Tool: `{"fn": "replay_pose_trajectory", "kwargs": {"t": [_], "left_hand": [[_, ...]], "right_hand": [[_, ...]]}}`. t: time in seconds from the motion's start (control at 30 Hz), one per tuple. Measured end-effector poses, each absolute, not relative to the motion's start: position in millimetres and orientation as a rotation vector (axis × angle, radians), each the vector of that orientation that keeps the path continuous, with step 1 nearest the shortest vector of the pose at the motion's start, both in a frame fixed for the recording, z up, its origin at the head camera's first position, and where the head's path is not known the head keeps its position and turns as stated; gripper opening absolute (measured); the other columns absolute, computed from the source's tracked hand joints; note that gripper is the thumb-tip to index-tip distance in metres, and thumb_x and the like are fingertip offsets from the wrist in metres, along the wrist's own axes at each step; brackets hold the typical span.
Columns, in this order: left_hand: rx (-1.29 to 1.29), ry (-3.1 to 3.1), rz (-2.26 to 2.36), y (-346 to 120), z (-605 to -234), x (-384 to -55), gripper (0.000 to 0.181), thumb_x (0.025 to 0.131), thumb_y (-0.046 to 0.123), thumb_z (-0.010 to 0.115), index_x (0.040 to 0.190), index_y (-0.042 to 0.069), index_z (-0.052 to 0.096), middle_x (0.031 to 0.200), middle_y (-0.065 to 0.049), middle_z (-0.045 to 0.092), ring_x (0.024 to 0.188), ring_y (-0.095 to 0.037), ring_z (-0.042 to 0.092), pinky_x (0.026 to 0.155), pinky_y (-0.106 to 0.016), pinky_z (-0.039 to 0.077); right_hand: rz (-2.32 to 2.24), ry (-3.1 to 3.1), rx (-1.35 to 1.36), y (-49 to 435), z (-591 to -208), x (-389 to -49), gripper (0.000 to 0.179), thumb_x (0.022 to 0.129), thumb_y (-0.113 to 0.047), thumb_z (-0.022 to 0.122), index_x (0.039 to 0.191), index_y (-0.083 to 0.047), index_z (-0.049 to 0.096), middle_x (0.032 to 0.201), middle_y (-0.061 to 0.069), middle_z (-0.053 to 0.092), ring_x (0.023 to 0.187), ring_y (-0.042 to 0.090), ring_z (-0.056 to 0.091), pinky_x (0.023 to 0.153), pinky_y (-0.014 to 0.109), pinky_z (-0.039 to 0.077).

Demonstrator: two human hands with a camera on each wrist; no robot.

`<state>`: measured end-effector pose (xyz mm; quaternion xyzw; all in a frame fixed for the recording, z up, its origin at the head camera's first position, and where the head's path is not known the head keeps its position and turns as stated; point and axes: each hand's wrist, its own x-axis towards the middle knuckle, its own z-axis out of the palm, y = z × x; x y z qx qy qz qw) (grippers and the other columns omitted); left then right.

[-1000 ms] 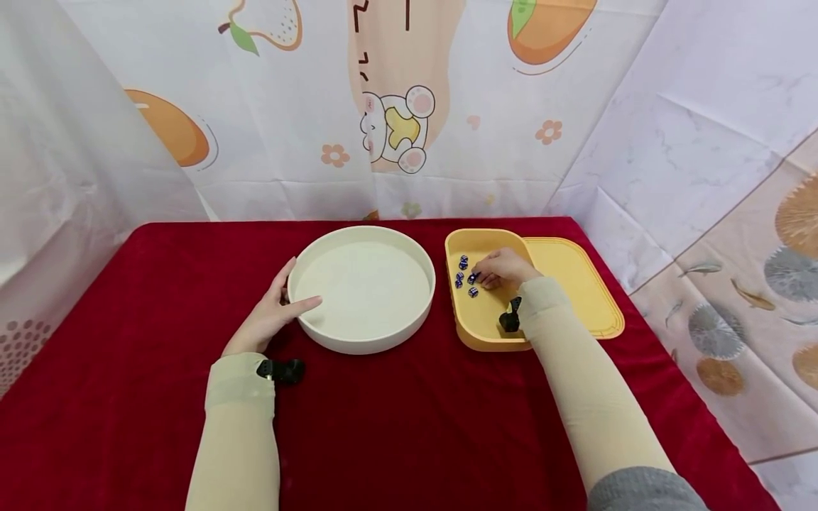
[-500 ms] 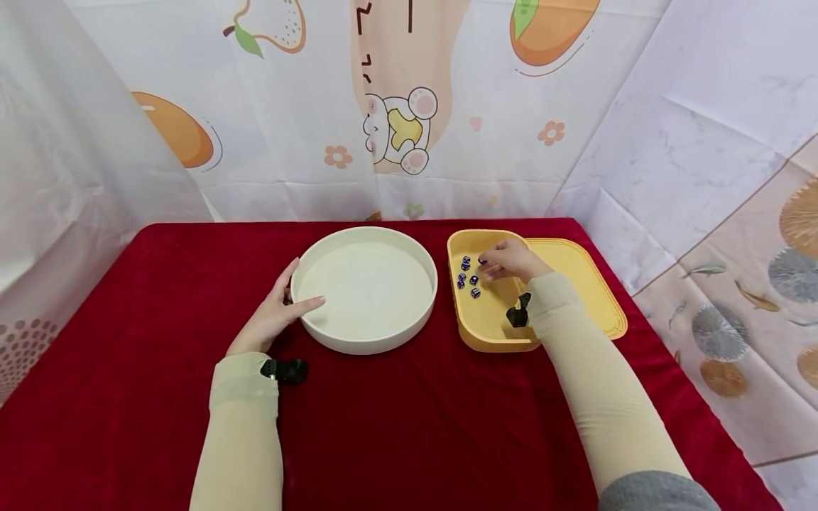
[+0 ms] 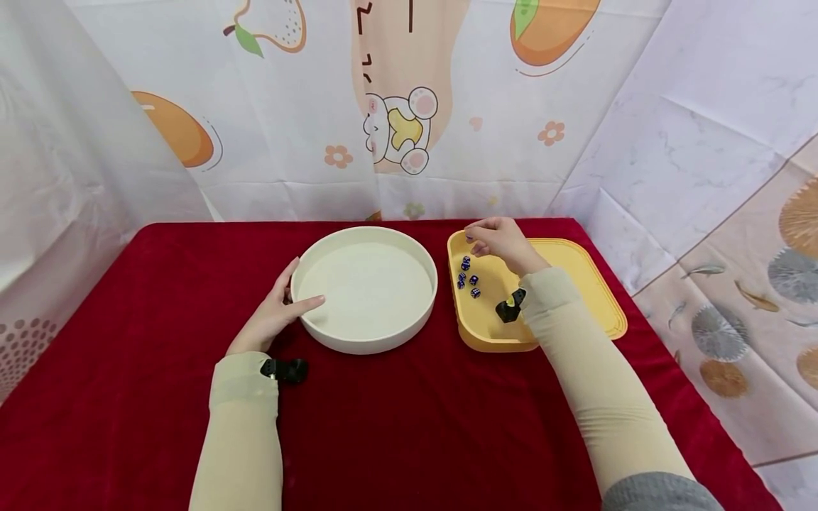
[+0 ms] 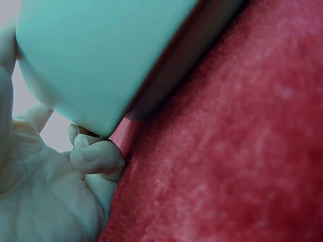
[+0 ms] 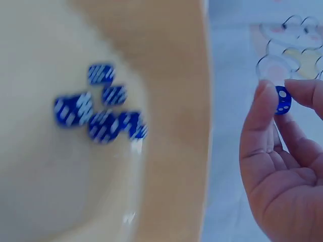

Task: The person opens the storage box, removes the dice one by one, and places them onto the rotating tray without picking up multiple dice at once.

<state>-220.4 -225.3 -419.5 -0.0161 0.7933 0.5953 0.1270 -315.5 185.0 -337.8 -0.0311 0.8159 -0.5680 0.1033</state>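
Note:
My right hand point(image 3: 506, 243) is raised over the far part of a yellow box point(image 3: 498, 345). Between thumb and fingertip it pinches a blue die point(image 5: 283, 100) with white pips, seen plainly in the right wrist view. Several more blue dice point(image 3: 474, 280) lie on the box floor, toward its left side. A round cream-white tray point(image 3: 364, 291) stands left of the box. My left hand point(image 3: 271, 317) grips the tray's left side, thumb over the rim and fingers round the outer wall. In the left wrist view, curled fingers point(image 4: 96, 157) touch the tray's lower edge.
A flat yellow lid point(image 3: 578, 287) lies on the table against the box's right side. Dark red cloth point(image 3: 396, 426) covers the table. Printed white curtains point(image 3: 287, 128) hang behind it and at the sides.
My right hand has lifted a die from the box floor and risen toward the box's far rim. The left hand and the tray stay in place.

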Motion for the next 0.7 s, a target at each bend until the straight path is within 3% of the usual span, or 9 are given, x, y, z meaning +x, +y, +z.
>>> {"fn": "replay_pose_trajectory", "kwargs": {"t": [0.37, 0.7], "left_hand": [[-0.041, 2.324, 1.724, -226, -423, -223, 0.105, 0.089, 0.042, 0.073, 0.157, 0.043, -0.006, 0.161, -0.012, 0.019, 0.136, -0.025, 0.029, 0.088, -0.022, 0.039], [-0.033, 2.333, 1.721, -225, -422, -221, 0.104, 0.089, 0.042, 0.073, 0.157, 0.042, -0.006, 0.155, -0.017, 0.027, 0.132, -0.025, 0.033, 0.085, -0.02, 0.041]], "right_hand": [[-1.979, 2.218, -0.168, 150, -312, -300, 0.038, 0.096, -0.016, 0.066, 0.123, 0.011, 0.062, 0.081, 0.0, 0.066, 0.067, 0.011, 0.064, 0.067, 0.021, 0.055], [-2.15, 2.113, -0.254, 121, -302, -281, 0.023, 0.095, -0.012, 0.067, 0.11, 0.005, 0.068, 0.073, 0.002, 0.065, 0.06, 0.011, 0.064, 0.062, 0.021, 0.055]]}}
